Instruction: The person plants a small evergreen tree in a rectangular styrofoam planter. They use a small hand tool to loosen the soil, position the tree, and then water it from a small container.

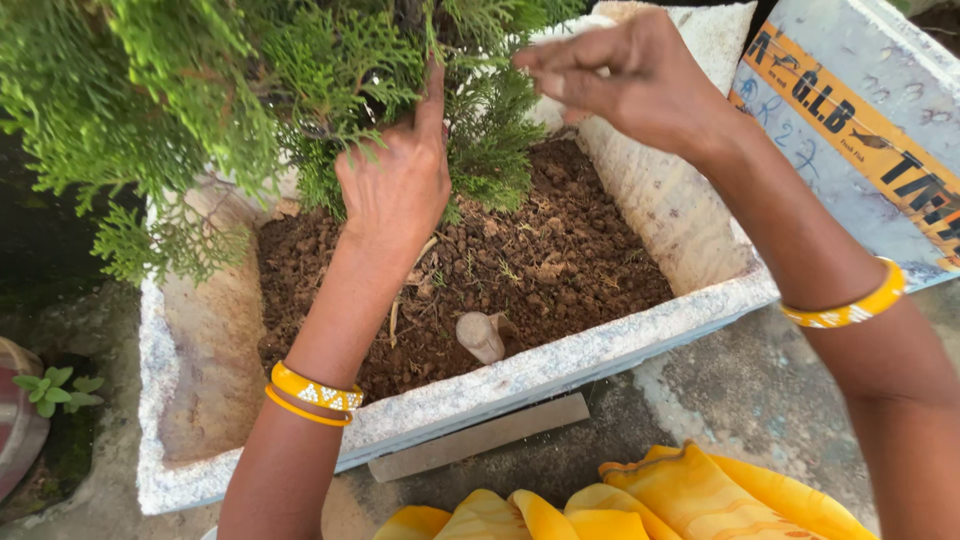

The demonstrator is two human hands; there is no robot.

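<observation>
A green conifer-like plant (200, 90) grows in brown soil (540, 260) inside a white foam box (520, 380). My left hand (398, 180) reaches into the foliage near the plant's base, fingers buried among the sprigs. My right hand (630, 80) hovers above the box's far side, fingers pinched together; whether it holds a sprig I cannot tell. Both wrists wear yellow bangles. A pale wooden handle (482, 335) sticks out of the soil near the box's front wall.
A second foam box lid with a yellow band (860, 120) leans at the right. A flat wooden strip (480, 438) lies on the concrete ground before the box. Yellow cloth (640, 500) is at the bottom. A small potted plant (50, 392) stands left.
</observation>
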